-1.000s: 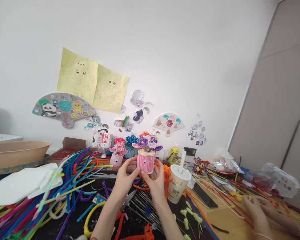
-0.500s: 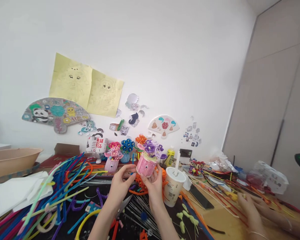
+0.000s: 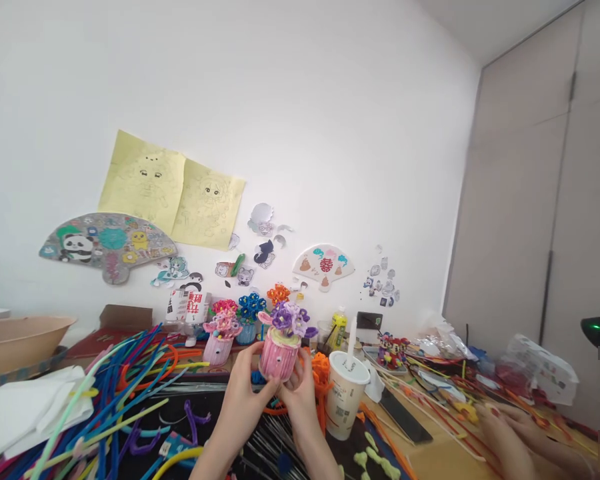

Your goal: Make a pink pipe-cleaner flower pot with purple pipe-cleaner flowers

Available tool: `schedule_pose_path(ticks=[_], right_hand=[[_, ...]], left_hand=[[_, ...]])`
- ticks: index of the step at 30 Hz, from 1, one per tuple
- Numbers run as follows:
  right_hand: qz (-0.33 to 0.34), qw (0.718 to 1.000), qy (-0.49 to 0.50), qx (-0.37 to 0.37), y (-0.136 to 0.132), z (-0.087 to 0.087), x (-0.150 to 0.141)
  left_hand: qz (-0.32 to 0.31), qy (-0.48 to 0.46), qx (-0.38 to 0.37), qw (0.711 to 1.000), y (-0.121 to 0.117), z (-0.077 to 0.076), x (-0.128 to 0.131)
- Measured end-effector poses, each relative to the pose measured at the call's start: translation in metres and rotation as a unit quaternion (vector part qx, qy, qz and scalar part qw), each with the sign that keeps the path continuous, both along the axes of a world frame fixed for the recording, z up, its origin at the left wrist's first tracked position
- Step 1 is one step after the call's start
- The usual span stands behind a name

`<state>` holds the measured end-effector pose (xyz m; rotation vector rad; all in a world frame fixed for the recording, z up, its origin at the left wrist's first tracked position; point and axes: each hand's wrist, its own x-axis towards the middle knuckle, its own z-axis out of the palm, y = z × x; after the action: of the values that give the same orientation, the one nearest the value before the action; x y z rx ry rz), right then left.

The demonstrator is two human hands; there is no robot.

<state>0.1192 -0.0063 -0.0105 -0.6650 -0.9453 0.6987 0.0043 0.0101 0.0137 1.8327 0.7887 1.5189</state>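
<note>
A small pink pot of purple pipe-cleaner flowers (image 3: 279,357) is held up in front of me, with a round dark eye on its side and a pink ear-like loop at its rim. My left hand (image 3: 249,383) grips the pot's left side, and my right hand (image 3: 299,393) holds it at the lower right. Both thumbs press near its base. Behind it stand a lilac pot with pink flowers (image 3: 219,343) and a pot with blue flowers (image 3: 251,313). Orange pipe-cleaner pieces (image 3: 321,373) show just right of my right hand.
A lidded paper cup with a straw (image 3: 347,393) stands close on the right, beside a dark phone (image 3: 405,417). Loose pipe cleaners (image 3: 110,393) heap up at left, near white paper (image 3: 35,407). Another person's hands (image 3: 510,433) work at far right.
My left hand has come in from beside the pot and now grips it too. The pot has shifted slightly left and down in view, while the head view has tilted up.
</note>
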Motion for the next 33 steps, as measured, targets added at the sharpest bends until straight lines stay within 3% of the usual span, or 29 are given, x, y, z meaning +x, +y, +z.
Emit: schedule_pose_path(ticks=[5, 13, 26, 30, 33], right_hand=[[-0.004, 1.0, -0.004, -0.003, 0.0, 0.001, -0.003], [0.045, 0.999, 0.011, -0.008, 0.0, -0.003, -0.002], [0.014, 1.0, 0.006, 0.008, 0.006, -0.01, 0.0], [0.003, 1.0, -0.001, 0.013, 0.004, -0.009, 0.0], [0.031, 1.0, -0.001, -0.002, -0.002, -0.006, -0.003]], left_hand=[[0.052, -0.008, 0.007, 0.999, 0.004, -0.012, 0.01], [0.096, -0.028, 0.005, 0.995, -0.008, -0.005, 0.011], [-0.001, -0.054, -0.04, 0.998, -0.004, -0.012, 0.012], [0.017, -0.051, -0.028, 0.998, -0.004, -0.011, 0.011], [0.046, -0.052, -0.011, 0.998, -0.002, -0.008, 0.005]])
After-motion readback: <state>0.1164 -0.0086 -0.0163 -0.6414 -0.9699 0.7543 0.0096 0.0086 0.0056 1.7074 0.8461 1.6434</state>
